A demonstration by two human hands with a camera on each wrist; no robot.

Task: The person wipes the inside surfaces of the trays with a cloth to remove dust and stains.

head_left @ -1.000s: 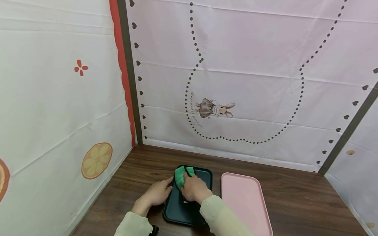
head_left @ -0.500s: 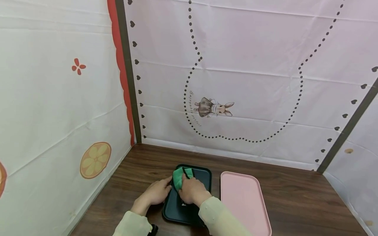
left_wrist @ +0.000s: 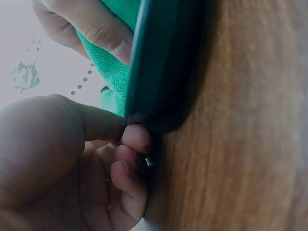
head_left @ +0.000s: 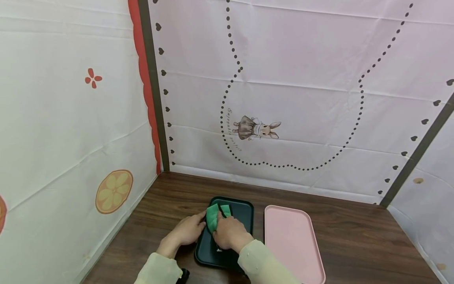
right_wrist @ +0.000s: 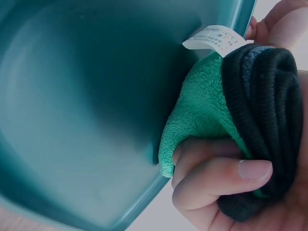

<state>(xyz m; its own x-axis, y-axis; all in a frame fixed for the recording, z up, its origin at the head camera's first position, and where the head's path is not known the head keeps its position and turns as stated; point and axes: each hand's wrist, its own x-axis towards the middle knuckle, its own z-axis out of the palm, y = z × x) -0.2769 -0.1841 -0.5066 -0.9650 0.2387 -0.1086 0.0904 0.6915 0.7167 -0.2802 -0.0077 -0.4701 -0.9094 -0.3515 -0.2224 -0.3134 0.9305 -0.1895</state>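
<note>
A dark teal rectangular tray lies on the wooden table in the head view. My left hand pinches its left edge, and in the left wrist view the thumb sits at the rim with curled fingertips against the outer side. In my right hand is a green terry cloth with black ribbed edging and a white printed tag. The fingers grip the cloth against the upper left part of the tray. Part of the cloth is hidden under the right hand.
A pink tray lies to the right of the teal one. A small black object is partly hidden by the left sleeve. Printed fabric walls stand at the back and both sides of the wooden table.
The right hand and cloth have slid slightly toward me and left across the teal tray. The left hand keeps its place at the edge. The head view has shifted a little.
</note>
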